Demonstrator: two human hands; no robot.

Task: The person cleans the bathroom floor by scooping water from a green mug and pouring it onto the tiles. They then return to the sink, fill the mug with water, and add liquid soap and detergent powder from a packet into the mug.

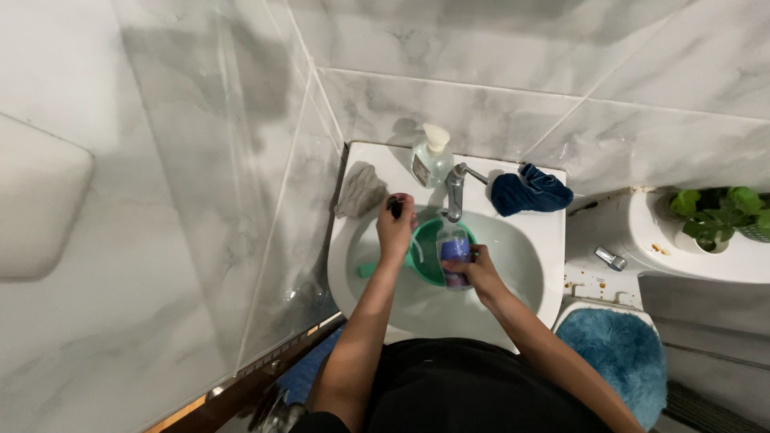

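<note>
Over the sink point(529, 265), my right hand point(473, 269) grips an upright bottle point(454, 250) in a green jug point(425, 240); left hand point(395, 228) pinches its dark cap point(395, 205)

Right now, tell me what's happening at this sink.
A person stands over a white sink. Their right hand holds a small clear bottle with a purple label over a green scoop sitting in the basin under the tap. Their left hand pinches a small dark cap. A soap dispenser, a grey cloth and a blue cloth lie on the rim.
</note>
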